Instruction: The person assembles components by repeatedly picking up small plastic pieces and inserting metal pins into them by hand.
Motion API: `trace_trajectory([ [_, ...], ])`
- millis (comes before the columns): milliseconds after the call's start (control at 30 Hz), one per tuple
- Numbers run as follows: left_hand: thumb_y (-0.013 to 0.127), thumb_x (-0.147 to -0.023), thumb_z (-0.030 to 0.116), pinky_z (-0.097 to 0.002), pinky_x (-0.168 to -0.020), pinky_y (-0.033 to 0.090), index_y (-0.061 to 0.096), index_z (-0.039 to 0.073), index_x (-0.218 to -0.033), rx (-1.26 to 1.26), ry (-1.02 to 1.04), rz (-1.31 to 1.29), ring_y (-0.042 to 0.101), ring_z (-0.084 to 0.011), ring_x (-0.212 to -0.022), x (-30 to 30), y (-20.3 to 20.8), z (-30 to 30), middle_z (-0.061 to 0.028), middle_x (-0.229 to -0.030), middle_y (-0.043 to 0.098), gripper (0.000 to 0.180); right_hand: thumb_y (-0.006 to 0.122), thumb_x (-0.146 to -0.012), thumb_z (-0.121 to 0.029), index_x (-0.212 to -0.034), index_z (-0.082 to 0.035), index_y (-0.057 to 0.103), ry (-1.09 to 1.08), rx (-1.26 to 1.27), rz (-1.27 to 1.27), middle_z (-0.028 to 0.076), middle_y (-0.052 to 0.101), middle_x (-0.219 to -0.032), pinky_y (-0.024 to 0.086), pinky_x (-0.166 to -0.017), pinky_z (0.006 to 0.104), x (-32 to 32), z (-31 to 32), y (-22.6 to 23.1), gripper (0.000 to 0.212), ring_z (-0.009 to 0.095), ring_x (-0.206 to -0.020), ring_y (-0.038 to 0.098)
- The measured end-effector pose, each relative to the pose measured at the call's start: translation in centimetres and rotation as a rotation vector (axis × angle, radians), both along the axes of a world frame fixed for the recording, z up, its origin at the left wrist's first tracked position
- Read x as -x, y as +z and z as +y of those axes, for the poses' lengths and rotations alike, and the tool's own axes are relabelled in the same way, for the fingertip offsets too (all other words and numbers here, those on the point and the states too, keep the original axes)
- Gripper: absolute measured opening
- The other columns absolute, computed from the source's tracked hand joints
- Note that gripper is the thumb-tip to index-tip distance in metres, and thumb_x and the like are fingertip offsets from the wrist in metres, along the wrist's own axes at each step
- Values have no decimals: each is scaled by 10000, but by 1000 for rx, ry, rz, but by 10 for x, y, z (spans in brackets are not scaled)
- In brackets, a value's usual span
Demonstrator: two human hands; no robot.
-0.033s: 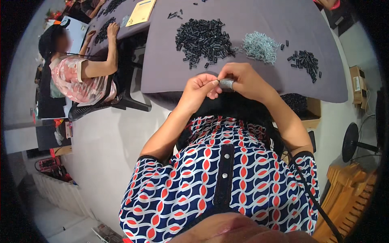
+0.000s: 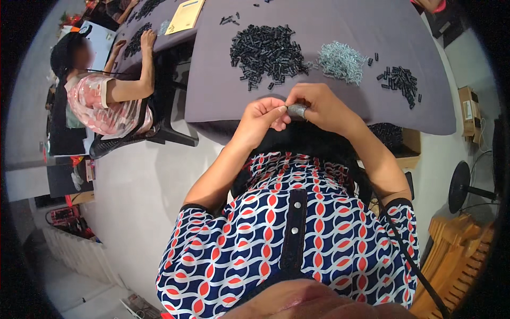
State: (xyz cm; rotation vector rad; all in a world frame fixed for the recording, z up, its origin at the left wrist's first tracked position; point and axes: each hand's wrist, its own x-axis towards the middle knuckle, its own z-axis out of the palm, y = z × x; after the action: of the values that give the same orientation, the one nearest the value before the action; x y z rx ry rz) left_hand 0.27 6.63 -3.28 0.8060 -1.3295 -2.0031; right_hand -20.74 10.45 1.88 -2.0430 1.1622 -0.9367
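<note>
Just in front of the table's near edge, my hands meet at the fingertips. My left hand point(image 2: 261, 118) is closed in a pinch, thumb against forefinger. My right hand point(image 2: 321, 106) pinches at the same spot, fingers bent, and a grey covering point(image 2: 297, 110) shows at its thumb. A tiny dark bit shows between the fingertips, too small to name. Beyond them on the table lie a large heap of short black tube-like pieces point(image 2: 265, 53), a heap of small silvery metal pieces point(image 2: 341, 63), and a smaller heap of black pieces point(image 2: 402, 84) to the right.
A grey cloth covers the table point(image 2: 212, 95). At the far left, a yellow pad point(image 2: 185, 16) lies near more black heaps, where a seated co-worker point(image 2: 101, 95) handles pieces. Under the table on the right stands a carton point(image 2: 411, 142). A wooden chair point(image 2: 451, 255) is at lower right.
My right thumb has tilted very slightly at the fingertips. Both hands otherwise stay in the same place.
</note>
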Motion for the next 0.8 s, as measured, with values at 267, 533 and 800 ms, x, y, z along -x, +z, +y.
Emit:
trace_trajectory([
  [267,577,-981,103,-207,-590,527,631,1,-1037,-282,-180,80,638,-110,-634,-8,5,-6,-77,-818,685,128,611,-727,87,-959,-17,621,110,57,116,149,633,-879,495,-725,388,-1,2,11,254,354,-839,627],
  [533,579,-964,81,-234,-576,530,623,-34,-1067,-532,-428,380,646,-164,-631,-12,-6,-20,-114,-816,675,160,557,-700,139,-980,-25,616,162,153,229,139,640,-909,497,-743,425,-7,6,23,329,370,-889,625],
  [800,594,-959,90,-246,-562,534,638,1,-1053,-531,-148,313,661,-163,-626,-3,-2,-12,-112,-807,693,137,579,-812,113,-1083,-29,625,16,-154,-29,88,684,-972,531,-781,334,-2,2,20,309,189,-944,684],
])
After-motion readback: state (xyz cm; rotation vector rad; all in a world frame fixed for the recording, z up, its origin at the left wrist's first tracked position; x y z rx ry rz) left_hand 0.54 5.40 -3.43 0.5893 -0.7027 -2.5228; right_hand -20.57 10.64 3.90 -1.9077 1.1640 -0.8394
